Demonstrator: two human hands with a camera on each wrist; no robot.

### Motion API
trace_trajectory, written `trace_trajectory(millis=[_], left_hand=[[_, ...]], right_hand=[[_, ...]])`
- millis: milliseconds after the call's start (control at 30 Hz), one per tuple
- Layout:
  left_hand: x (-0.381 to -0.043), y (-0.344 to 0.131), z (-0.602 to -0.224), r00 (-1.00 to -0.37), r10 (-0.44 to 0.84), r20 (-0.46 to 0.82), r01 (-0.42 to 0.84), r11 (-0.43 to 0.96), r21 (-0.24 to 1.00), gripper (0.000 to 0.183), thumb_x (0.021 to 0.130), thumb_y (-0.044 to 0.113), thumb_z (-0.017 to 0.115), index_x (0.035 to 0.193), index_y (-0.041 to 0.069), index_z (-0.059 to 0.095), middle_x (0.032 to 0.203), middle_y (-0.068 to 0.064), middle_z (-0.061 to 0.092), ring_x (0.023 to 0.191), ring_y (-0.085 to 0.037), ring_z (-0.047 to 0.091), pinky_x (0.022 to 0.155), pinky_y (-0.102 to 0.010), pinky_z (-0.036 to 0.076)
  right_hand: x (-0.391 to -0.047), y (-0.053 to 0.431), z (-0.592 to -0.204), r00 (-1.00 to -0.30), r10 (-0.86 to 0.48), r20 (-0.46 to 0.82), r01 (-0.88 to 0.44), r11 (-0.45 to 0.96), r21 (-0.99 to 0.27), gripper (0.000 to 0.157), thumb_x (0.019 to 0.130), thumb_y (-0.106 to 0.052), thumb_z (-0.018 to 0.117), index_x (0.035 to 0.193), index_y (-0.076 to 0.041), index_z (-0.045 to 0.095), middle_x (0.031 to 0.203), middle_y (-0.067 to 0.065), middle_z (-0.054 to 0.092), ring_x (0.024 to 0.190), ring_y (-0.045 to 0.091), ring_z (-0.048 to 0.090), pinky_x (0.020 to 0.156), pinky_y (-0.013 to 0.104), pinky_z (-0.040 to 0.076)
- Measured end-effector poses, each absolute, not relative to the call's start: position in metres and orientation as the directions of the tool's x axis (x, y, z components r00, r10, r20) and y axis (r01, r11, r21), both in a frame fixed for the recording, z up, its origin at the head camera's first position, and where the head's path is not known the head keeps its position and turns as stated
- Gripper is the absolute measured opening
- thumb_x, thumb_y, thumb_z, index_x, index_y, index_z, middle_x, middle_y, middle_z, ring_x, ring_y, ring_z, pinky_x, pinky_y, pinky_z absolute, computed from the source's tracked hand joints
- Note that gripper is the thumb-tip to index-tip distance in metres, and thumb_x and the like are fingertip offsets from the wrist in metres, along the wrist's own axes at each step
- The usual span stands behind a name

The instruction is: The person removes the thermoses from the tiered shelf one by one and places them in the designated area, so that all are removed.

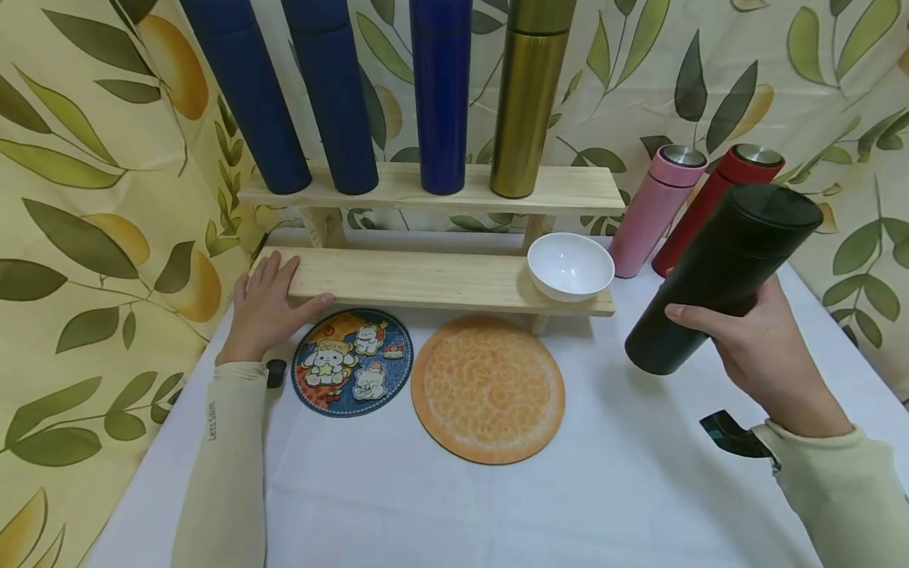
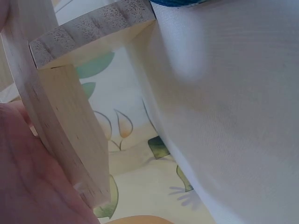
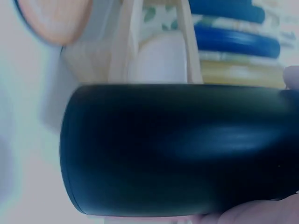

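My right hand (image 1: 774,363) grips a black thermos bottle (image 1: 710,292) round its middle. The bottle leans, its top toward the far right, and its lower end hangs over the white cloth with a shadow beneath. Close up, the right wrist view has the dark bottle (image 3: 177,149) lying across most of the picture. On the left end of the lower step of a wooden two-step rack (image 1: 419,278) rests my left hand (image 1: 263,308), fingers extended and thumb along the front edge. Its palm (image 2: 32,172) is against the rack's end in the left wrist view.
Dark blue bottles (image 1: 334,118), a brighter blue bottle (image 1: 442,110) and a gold bottle (image 1: 529,118) stand on the upper step. A white bowl (image 1: 571,267) sits on the lower step. Pink (image 1: 653,213) and red (image 1: 710,213) bottles stand right. Two round mats, patterned (image 1: 353,363) and tan (image 1: 488,390), lie in front.
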State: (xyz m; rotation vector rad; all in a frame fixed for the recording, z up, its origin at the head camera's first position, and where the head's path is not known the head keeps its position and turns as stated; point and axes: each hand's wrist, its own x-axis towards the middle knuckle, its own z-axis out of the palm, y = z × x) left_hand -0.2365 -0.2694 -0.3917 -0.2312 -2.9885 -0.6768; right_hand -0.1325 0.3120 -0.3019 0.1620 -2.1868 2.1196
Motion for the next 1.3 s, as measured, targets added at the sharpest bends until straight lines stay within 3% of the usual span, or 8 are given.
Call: trace_trajectory(millis=[200, 300, 400, 500, 800, 1000, 1133, 1300], left_hand=[[-0.237, -0.272, -0.391, -0.989, 0.117, 0.091, 0.145, 0.899, 0.413, 0.109, 0.095, 0.075, 0.061, 0.166, -0.001, 0.029, 0.175, -0.030, 0.010, 0.161, -0.047, 0.004, 0.124, -0.067, -0.004], [-0.236, -0.274, -0.391, -0.989, 0.113, 0.095, 0.142, 0.901, 0.410, 0.108, 0.095, 0.075, 0.062, 0.166, -0.001, 0.030, 0.174, -0.030, 0.011, 0.161, -0.047, 0.005, 0.123, -0.068, -0.003], [-0.236, -0.275, -0.393, -0.988, 0.116, 0.098, 0.147, 0.899, 0.412, 0.108, 0.095, 0.074, 0.062, 0.166, -0.001, 0.030, 0.174, -0.030, 0.011, 0.161, -0.048, 0.006, 0.123, -0.068, -0.003], [-0.236, -0.276, -0.394, -0.988, 0.118, 0.101, 0.149, 0.899, 0.411, 0.108, 0.095, 0.074, 0.062, 0.166, -0.001, 0.031, 0.174, -0.031, 0.012, 0.161, -0.048, 0.006, 0.123, -0.068, -0.003], [-0.237, -0.274, -0.392, -0.988, 0.116, 0.097, 0.147, 0.899, 0.413, 0.108, 0.096, 0.075, 0.061, 0.166, -0.001, 0.030, 0.175, -0.030, 0.010, 0.161, -0.048, 0.005, 0.123, -0.067, -0.005], [-0.239, -0.274, -0.394, -0.987, 0.119, 0.105, 0.152, 0.901, 0.406, 0.109, 0.095, 0.076, 0.060, 0.166, -0.001, 0.030, 0.174, -0.030, 0.012, 0.161, -0.048, 0.006, 0.123, -0.067, -0.004], [-0.241, -0.274, -0.395, -0.986, 0.121, 0.117, 0.159, 0.898, 0.411, 0.108, 0.095, 0.075, 0.061, 0.166, -0.001, 0.031, 0.174, -0.030, 0.013, 0.161, -0.048, 0.007, 0.123, -0.068, -0.004], [-0.241, -0.272, -0.396, -0.985, 0.123, 0.121, 0.163, 0.895, 0.415, 0.107, 0.096, 0.075, 0.061, 0.166, -0.001, 0.031, 0.174, -0.030, 0.014, 0.161, -0.048, 0.007, 0.123, -0.068, -0.003]], right_hand=[[-0.148, 0.342, -0.309, -0.992, 0.084, 0.092, -0.096, -0.055, -0.994, 0.092, 0.098, 0.010, 0.069, 0.164, -0.036, 0.024, 0.161, -0.002, 0.028, 0.139, 0.014, 0.033, 0.085, 0.016, 0.055], [-0.157, 0.354, -0.311, -0.986, 0.154, 0.069, -0.078, -0.056, -0.995, 0.091, 0.099, 0.005, 0.071, 0.162, -0.039, 0.024, 0.161, -0.006, 0.028, 0.140, 0.012, 0.032, 0.093, 0.016, 0.052], [-0.167, 0.366, -0.312, -0.971, 0.234, 0.051, -0.063, -0.043, -0.997, 0.090, 0.099, 0.001, 0.073, 0.161, -0.041, 0.023, 0.160, -0.009, 0.028, 0.142, 0.011, 0.029, 0.115, 0.028, 0.039], [-0.178, 0.378, -0.314, -0.954, 0.295, 0.044, -0.065, -0.062, -0.996, 0.090, 0.098, 0.002, 0.074, 0.160, -0.040, 0.025, 0.159, -0.009, 0.030, 0.142, 0.011, 0.029, 0.125, 0.040, 0.018], [-0.208, 0.409, -0.315, -0.913, 0.409, -0.013, -0.021, -0.077, -0.997, 0.099, 0.097, -0.007, 0.078, 0.162, -0.046, 0.014, 0.167, -0.016, 0.023, 0.150, 0.010, 0.024, 0.125, 0.041, 0.007], [-0.229, 0.426, -0.310, -0.898, 0.437, -0.041, -0.011, -0.117, -0.993, 0.096, 0.098, -0.009, 0.077, 0.159, -0.046, 0.013, 0.164, -0.018, 0.022, 0.151, 0.008, 0.022, 0.125, 0.036, 0.007], [-0.238, 0.435, -0.309, -0.879, 0.468, -0.095, 0.070, -0.071, -0.995, 0.104, 0.097, -0.022, 0.077, 0.163, -0.048, 0.000, 0.173, -0.018, 0.009, 0.157, 0.008, 0.013, 0.124, 0.035, 0.007], [-0.251, 0.447, -0.307, -0.848, 0.510, -0.142, 0.163, -0.005, -0.987, 0.108, 0.095, -0.034, 0.076, 0.163, -0.051, -0.006, 0.176, -0.021, 0.000, 0.159, 0.009, 0.010, 0.124, 0.043, 0.005]])
